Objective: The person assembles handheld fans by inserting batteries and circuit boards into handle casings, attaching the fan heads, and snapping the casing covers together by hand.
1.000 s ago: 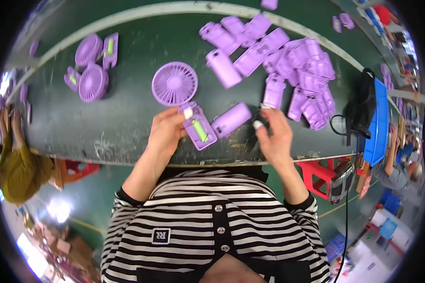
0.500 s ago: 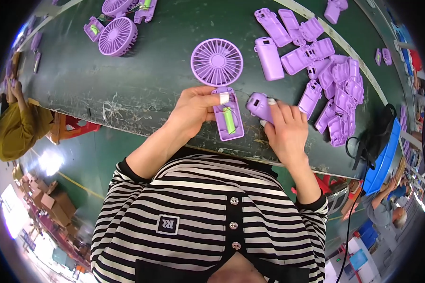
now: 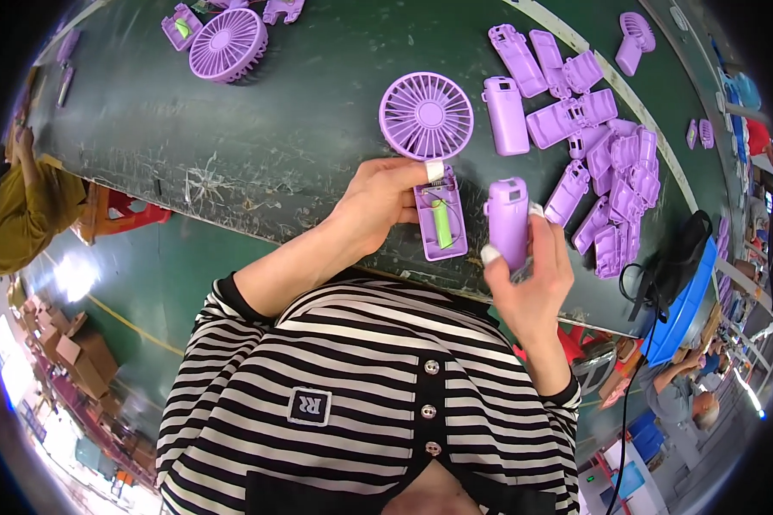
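Cover now lifted in right hand; fan by left hand.

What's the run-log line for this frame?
left hand: holds open fan handle, green battery showing | right hand: holds purple cover | pile of purple covers right on table

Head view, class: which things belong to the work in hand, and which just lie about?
In hand:
- left hand on open fan handle with green battery
- right hand holding purple handle cover

Lying about:
- pile of purple covers
- second fan
- blue bin
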Motion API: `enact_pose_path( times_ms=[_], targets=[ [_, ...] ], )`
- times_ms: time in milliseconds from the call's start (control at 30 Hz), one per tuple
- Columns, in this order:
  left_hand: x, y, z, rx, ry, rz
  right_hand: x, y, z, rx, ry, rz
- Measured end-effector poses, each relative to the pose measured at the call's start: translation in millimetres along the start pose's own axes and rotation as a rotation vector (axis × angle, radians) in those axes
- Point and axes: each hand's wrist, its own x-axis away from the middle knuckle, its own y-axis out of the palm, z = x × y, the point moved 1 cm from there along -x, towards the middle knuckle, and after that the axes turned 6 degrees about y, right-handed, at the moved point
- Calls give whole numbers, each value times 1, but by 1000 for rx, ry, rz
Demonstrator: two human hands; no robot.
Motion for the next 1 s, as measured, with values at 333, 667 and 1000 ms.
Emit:
enact_pose_path(
  times_ms=[333,667,1000],
  targets=[
    [3,5,4,176,22,-2,-13,17,-45,60,-144,-158],
    [5,7,4,197,38,-32,-21,30,-43,103,-132,-154],
    [3,6,4,210,14,-57,-23,34,-40,107,-137,-160]
  ],
)
